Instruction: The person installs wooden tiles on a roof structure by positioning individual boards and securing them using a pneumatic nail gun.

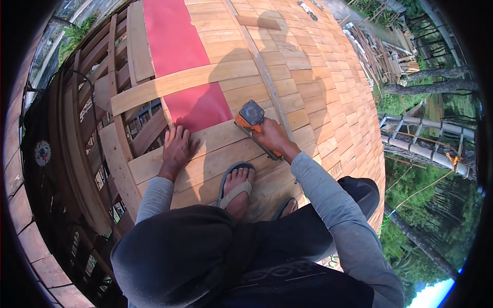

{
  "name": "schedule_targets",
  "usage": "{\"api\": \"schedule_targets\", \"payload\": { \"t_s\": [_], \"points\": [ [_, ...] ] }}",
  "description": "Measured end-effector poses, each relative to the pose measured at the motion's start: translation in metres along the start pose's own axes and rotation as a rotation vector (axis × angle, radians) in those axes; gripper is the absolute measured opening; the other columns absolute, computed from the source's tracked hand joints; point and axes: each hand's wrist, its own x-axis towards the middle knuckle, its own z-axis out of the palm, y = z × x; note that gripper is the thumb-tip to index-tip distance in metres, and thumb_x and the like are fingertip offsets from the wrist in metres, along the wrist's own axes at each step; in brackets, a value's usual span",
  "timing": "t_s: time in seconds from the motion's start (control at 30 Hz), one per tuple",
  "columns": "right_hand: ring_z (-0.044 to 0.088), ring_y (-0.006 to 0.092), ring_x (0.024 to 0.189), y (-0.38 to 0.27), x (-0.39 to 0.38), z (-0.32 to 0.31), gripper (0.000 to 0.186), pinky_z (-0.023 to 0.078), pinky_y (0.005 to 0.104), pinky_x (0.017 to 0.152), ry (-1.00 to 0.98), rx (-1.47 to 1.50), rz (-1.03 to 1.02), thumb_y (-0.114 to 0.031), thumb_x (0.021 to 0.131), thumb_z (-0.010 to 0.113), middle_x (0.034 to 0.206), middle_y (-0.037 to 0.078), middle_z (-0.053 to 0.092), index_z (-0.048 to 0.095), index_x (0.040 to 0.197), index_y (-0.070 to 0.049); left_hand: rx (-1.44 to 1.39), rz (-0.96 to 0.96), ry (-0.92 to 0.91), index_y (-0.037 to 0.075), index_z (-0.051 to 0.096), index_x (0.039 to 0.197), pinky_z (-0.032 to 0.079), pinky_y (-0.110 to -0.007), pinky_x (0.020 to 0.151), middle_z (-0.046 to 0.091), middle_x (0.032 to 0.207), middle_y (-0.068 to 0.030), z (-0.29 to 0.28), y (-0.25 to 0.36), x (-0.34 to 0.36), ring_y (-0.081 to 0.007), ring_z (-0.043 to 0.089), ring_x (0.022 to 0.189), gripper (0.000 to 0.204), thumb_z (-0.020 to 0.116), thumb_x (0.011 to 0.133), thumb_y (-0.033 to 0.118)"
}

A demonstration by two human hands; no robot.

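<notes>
My right hand [273,137] is wrapped around the handle of an orange nail gun [252,114] with a scuffed dark grey cap. The tool is low over the boards, its long dark magazine slanting back toward my forearm; its tip is hidden. My left hand [177,149] lies on a pale wooden board [215,137], fingers bent over its far edge, thumb to the right. Beyond that edge runs a strip of red sheet [200,105]. A loose wooden plank [179,86] lies slantwise across the sheet.
Wooden shingles [334,97] cover the slope to the right, with a long batten [257,56] on them. On the left, open framing [120,131] leaves gaps. My sandalled foot [238,190] stands near the board. A ladder [426,136] and trees are at far right.
</notes>
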Motion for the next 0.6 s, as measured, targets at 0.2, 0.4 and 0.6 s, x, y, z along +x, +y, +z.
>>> {"api": "schedule_targets", "payload": {
  "t_s": [0.2,0.4,0.6],
  "points": [
    [0.071,0.0489,0.105,-0.009,0.005,0.005,0.037,0.058,0.0510,0.091,0.013,0.007,-0.068,-0.021,0.089,0.074,0.106,0.030,0.075,0.069,0.116,0.003,-0.014,-0.039,-0.029,0.008,0.065,0.103,0.044,-0.053,0.093,0.059,0.112,-0.0171,-0.002,-0.003,-0.006,-0.0389,0.056,0.112,0.040,0.069,0.097,0.047],
    [0.073,0.0442,0.108,-0.006,0.010,0.007,0.034,0.058,0.0479,0.091,0.005,-0.026,-0.095,-0.018,0.092,0.073,0.109,0.028,0.075,0.070,0.120,0.001,-0.186,-0.246,0.078,0.006,0.066,0.106,0.044,-0.049,0.096,0.059,0.114,-0.0163,-0.008,-0.011,-0.004,-0.0371,0.055,0.110,0.032,0.077,0.093,0.034],
    [0.071,0.0371,0.123,-0.017,-0.006,0.019,0.045,0.054,0.0424,0.106,-0.122,0.071,-0.191,-0.014,0.093,0.071,0.124,0.020,0.076,0.068,0.137,-0.010,-0.224,-0.608,0.441,0.008,0.067,0.105,0.044,-0.049,0.097,0.062,0.113,-0.0142,-0.070,-0.015,-0.100,-0.0358,0.058,0.108,0.025,0.082,0.088,0.017]
  ]
}}
